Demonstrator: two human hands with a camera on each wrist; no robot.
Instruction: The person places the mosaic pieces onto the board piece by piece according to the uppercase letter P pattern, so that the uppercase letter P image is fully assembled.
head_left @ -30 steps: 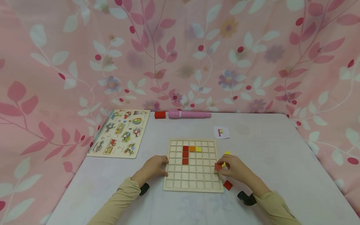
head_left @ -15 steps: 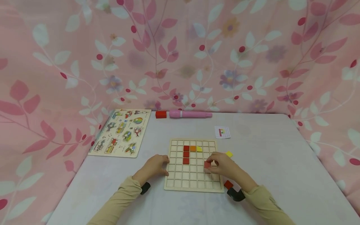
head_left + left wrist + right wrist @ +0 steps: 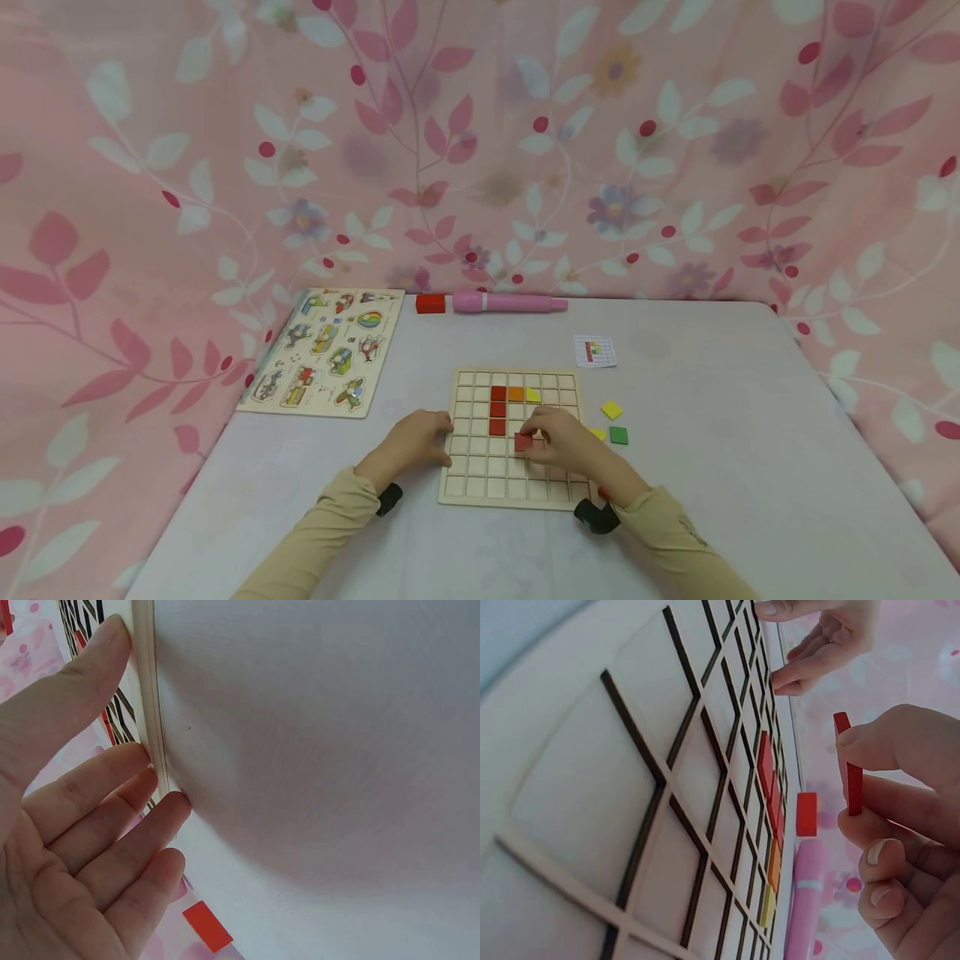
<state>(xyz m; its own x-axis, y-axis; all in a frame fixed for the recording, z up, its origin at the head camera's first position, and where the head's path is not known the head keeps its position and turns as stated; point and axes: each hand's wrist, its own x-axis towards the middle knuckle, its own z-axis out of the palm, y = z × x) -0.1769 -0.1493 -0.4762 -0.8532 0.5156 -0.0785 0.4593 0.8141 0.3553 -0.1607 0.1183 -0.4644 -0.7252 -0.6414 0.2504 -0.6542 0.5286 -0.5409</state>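
Observation:
My right hand (image 3: 567, 444) pinches a red square tile (image 3: 849, 765) between thumb and fingertips, held above the wooden grid board (image 3: 480, 490). In the right wrist view the tile is seen edge-on, apart from the board. Three red tiles (image 3: 498, 409) sit in a column on the board, with an orange tile (image 3: 516, 393) and a yellow tile (image 3: 532, 395) in a row to the right of the top one. My left hand (image 3: 415, 443) rests at the board's left edge, its fingertips and thumb against the side (image 3: 146, 675).
Right of the board lie a yellow tile (image 3: 612, 409), a green tile (image 3: 618, 435), another yellow tile and a partly hidden red one. A small pattern card (image 3: 595, 352) lies behind them. A picture puzzle board (image 3: 330, 358), red block (image 3: 431, 303) and pink marker-like stick (image 3: 510, 302) sit further back.
My right hand has carried the red tile leftward from the board's right edge to over its middle. The green tile has come into view. The left hand stays at the board's edge.

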